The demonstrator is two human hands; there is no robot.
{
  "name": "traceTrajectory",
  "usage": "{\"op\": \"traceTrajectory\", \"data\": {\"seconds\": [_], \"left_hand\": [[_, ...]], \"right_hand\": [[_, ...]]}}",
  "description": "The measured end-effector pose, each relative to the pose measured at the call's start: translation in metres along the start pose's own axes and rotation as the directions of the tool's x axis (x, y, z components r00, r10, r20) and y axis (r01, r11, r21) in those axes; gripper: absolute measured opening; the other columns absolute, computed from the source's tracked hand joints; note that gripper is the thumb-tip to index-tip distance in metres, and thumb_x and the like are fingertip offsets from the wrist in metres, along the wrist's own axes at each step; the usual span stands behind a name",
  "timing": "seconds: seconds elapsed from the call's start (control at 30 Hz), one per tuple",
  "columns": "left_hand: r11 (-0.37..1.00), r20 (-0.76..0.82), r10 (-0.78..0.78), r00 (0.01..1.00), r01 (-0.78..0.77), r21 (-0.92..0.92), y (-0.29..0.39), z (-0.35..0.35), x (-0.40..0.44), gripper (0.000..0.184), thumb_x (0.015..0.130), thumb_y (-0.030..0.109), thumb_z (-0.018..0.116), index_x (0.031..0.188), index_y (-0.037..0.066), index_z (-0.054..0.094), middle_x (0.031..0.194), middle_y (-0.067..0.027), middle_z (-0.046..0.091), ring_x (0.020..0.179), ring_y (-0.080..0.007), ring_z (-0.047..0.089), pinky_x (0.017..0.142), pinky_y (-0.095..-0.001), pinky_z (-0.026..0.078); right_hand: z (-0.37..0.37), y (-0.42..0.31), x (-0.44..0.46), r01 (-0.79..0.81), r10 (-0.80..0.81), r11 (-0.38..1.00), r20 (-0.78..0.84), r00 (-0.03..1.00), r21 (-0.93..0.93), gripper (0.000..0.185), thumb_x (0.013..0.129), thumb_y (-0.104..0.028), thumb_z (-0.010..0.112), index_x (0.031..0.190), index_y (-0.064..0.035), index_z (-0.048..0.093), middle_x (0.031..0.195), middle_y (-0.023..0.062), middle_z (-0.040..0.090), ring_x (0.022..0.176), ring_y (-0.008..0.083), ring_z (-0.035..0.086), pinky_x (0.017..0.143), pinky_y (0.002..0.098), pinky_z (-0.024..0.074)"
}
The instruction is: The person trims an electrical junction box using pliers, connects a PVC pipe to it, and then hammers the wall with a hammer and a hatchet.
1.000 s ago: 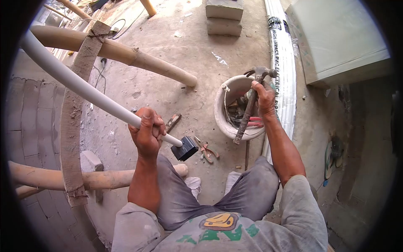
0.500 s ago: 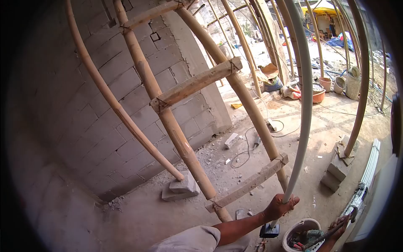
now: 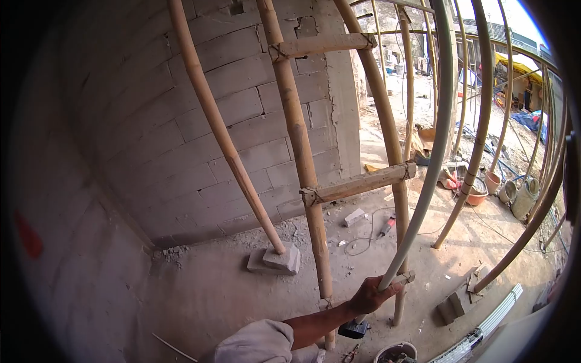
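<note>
My left hand [image 3: 370, 296] is wrapped round a long pale grey pipe [image 3: 417, 224] near its lower end. The pipe rises past the top edge of the view. A black square box [image 3: 353, 329] sits on the pipe's bottom end, just below the hand. Pliers [image 3: 351, 353] lie on the floor beneath the box. To their right, a bucket [image 3: 396, 351] shows at the bottom edge, its contents hard to make out. My right hand is out of view, and so is the hammer.
A bamboo ladder [image 3: 302, 145] with wooden rungs stands before a block wall [image 3: 236, 121]. Another bamboo pole rests on blocks [image 3: 281, 259]. Wrapped white pipes [image 3: 484, 327] lie at the lower right, near stacked blocks [image 3: 457, 302]. A cable and rubble lie beyond the ladder.
The view has swung up and left from the floor to the ladder and wall. My right hand, with the hammer, has left the view. My left hand still holds the pipe, now more upright.
</note>
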State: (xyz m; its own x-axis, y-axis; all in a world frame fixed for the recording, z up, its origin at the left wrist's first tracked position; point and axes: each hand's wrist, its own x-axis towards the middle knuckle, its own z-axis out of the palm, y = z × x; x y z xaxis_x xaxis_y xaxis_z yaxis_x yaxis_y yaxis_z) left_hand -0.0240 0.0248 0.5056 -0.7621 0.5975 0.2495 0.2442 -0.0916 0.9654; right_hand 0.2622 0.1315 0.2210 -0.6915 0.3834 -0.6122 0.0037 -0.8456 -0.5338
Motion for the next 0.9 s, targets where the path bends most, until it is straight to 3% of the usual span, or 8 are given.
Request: {"op": "traceTrajectory", "data": {"seconds": [0.03,0.17,0.27,0.33,0.37,0.43,0.53,0.9], "left_hand": [[1.0,-0.023,0.002,1.0,-0.001,0.018,0.002,-0.014,0.005,0.028,0.097,0.029,0.062,0.081,0.006,0.062,0.057,0.0047,0.047,0.053,-0.0051,0.049,0.048,-0.0261,0.039],[0.998,-0.173,0.034,0.984,-0.026,0.049,0.037,-0.071,0.009,0.036,0.097,0.03,0.062,0.07,0.007,0.056,0.056,0.0042,0.046,0.051,-0.0054,0.048,0.046,-0.026,0.038],[1.0,-0.243,0.005,0.97,-0.001,0.019,0.044,-0.128,0.01,0.031,0.095,0.032,0.064,0.077,0.008,0.059,0.062,0.0032,0.054,0.049,-0.0042,0.05,0.043,-0.0237,0.04],[0.999,-0.342,-0.024,0.939,0.008,-0.048,0.07,-0.158,0.011,0.031,0.095,0.03,0.063,0.077,0.006,0.06,0.058,0.0025,0.053,0.044,-0.0046,0.047,0.042,-0.0226,0.038],[0.998,-0.383,0.034,0.923,-0.054,-0.041,0.077,-0.173,0.013,0.032,0.095,0.029,0.064,0.075,0.005,0.058,0.056,0.0029,0.051,0.042,-0.0044,0.046,0.041,-0.0228,0.038],[0.994,-0.482,0.092,0.871,-0.113,-0.015,0.092,-0.196,0.016,0.035,0.095,0.028,0.064,0.07,0.006,0.055,0.053,0.0023,0.049,0.043,-0.0056,0.046,0.04,-0.0237,0.037],[0.988,-0.542,0.14,0.829,-0.149,0.028,0.098,-0.231,0.02,0.036,0.095,0.03,0.063,0.071,0.006,0.053,0.051,0.0043,0.042,0.04,-0.0031,0.038,0.037,-0.0219,0.033],[0.973,-0.597,0.229,0.769,-0.188,0.132,0.138,-0.279,0.047,0.041,0.095,0.039,0.064,0.074,0.004,0.055,0.052,0.0024,0.044,0.039,-0.0043,0.04,0.037,-0.0217,0.035]], "right_hand": [[0.03,-0.018,-0.006,0.077,-0.076,0.99,0.017,0.997,-0.121,0.018,0.09,-0.027,0.061,0.086,-0.0097,0.057,0.063,0.0072,0.054,0.058,0.0241,0.055,0.052,0.0412,0.0497],[0.086,-0.048,0.008,-0.104,0.072,0.972,-0.157,0.985,-0.208,0.026,0.088,-0.029,0.066,0.071,-0.0148,0.054,0.056,-0.0008,0.051,0.044,0.0144,0.046,0.038,0.029,0.0401],[0.136,-0.074,0.012,-0.154,0.142,0.975,-0.082,0.986,-0.161,0.027,0.088,-0.027,0.066,0.067,-0.0146,0.054,0.052,-0.002,0.047,0.04,0.0122,0.043,0.036,0.0265,0.0356],[0.188,-0.093,-0.016,0.03,-0.004,0.937,0.077,0.997,-0.347,0.027,0.087,-0.029,0.066,0.072,-0.0143,0.05,0.055,-0.0037,0.043,0.039,0.0098,0.039,0.035,0.026,0.0313],[0.206,-0.097,-0.011,-0.03,0.001,0.899,-0.065,0.998,-0.437,0.026,0.082,-0.025,0.066,0.066,-0.014,0.049,0.052,-0.0028,0.043,0.038,0.0128,0.041,0.036,0.0297,0.0334],[0.252,-0.107,-0.024,-0.016,-0.027,0.858,-0.076,0.997,-0.513,0.029,0.082,-0.027,0.07,0.066,-0.0156,0.048,0.053,-0.0036,0.043,0.041,0.01,0.042,0.04,0.027,0.0332],[0.295,-0.111,-0.034,0.06,-0.082,0.837,-0.017,0.996,-0.544,0.03,0.083,-0.029,0.071,0.068,-0.0161,0.049,0.055,-0.0047,0.043,0.043,0.009,0.04,0.042,0.0272,0.0329],[0.388,-0.09,-0.017,0.208,-0.025,0.68,0.262,0.965,-0.703,0.026,0.085,-0.022,0.071,0.071,-0.0111,0.053,0.054,-0.0031,0.044,0.042,0.009,0.041,0.04,0.028,0.0335]]}}
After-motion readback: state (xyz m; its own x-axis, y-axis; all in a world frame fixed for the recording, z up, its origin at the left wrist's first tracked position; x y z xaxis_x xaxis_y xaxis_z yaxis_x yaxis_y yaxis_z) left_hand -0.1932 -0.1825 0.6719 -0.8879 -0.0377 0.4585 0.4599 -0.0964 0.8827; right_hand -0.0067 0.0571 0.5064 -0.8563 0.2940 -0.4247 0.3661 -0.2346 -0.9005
